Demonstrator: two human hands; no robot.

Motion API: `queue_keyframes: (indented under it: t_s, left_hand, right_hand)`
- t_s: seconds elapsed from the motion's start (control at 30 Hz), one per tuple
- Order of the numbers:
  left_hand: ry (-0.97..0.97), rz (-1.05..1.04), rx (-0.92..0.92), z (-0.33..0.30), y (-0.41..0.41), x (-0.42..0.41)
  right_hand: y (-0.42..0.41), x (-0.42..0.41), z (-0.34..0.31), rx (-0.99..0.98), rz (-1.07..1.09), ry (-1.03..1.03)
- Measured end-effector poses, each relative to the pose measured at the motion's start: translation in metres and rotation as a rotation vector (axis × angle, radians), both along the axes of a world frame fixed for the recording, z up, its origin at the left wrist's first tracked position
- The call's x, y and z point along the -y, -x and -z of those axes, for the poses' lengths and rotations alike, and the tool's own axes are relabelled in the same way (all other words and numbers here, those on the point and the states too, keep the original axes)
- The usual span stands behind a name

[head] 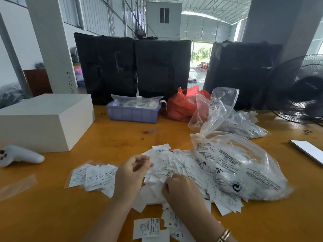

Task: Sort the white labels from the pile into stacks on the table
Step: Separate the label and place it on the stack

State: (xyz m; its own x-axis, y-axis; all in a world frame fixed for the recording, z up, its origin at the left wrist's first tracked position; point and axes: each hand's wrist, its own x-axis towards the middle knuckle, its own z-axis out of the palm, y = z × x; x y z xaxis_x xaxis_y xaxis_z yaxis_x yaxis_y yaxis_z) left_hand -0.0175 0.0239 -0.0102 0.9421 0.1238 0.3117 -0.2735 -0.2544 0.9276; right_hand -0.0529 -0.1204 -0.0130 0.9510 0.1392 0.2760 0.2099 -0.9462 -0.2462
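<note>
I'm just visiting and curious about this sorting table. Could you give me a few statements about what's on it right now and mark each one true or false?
1. A loose pile of white labels lies in the middle of the table. True.
2. The red bag sits at the near edge beside the person's wrists. False: it is at the far side, next to the purple tray.
3. A white box stands on the left side. True.
4. The fan stands on the left. False: it is at the right edge.
5. The right hand rests on the label pile. True.
6. The left hand lies flat with straight fingers. False: its fingers are curled.
</note>
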Motion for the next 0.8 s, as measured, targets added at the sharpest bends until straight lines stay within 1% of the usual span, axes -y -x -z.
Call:
queue_keyframes:
  t_s: [0.1, 0.17, 0.2, 0.3, 0.33, 0.37, 0.43, 0.5, 0.57, 0.7, 0.8]
  left_hand:
    - [-0.010, 0.011, 0.014, -0.001, 0.001, -0.001]
    - [-0.026, 0.023, 0.028, -0.002, 0.002, 0.000]
    - [-0.035, 0.030, 0.031, -0.002, 0.002, 0.002]
    - [-0.032, 0.071, 0.017, 0.000, 0.005, 0.008]
    - [-0.038, 0.090, 0.018, 0.002, 0.007, 0.011]
    - [-0.048, 0.109, 0.025, 0.003, 0.008, 0.014]
    - [-0.069, 0.148, 0.039, 0.003, 0.010, 0.017]
    - [-0.094, 0.182, 0.052, 0.003, 0.010, 0.018]
    - [-0.108, 0.201, 0.058, 0.003, 0.010, 0.018]
    - [-0.095, 0.185, 0.061, 0.003, 0.010, 0.019]
    - [-0.082, 0.175, 0.056, 0.003, 0.009, 0.019]
  right_hand:
    - [0.003, 0.009, -0.007, 0.068, 0.034, -0.237]
    - [0.003, 0.017, -0.012, 0.113, 0.074, -0.489]
    - [0.003, 0.021, -0.015, 0.115, 0.106, -0.664]
    - [0.005, 0.030, -0.022, 0.042, 0.130, -1.351]
    - [0.006, 0.032, -0.023, 0.007, 0.108, -1.521]
    - [0.007, 0.032, -0.025, -0.022, 0.087, -1.631]
    - [0.006, 0.032, -0.025, -0.035, 0.082, -1.714]
    - [0.005, 0.031, -0.024, -0.010, 0.099, -1.724]
    - [0.005, 0.029, -0.024, -0.013, 0.101, -1.696]
    - [0.007, 0.023, -0.020, -0.097, 0.119, -1.589]
    - [0.007, 0.021, -0.018, -0.096, 0.135, -1.574]
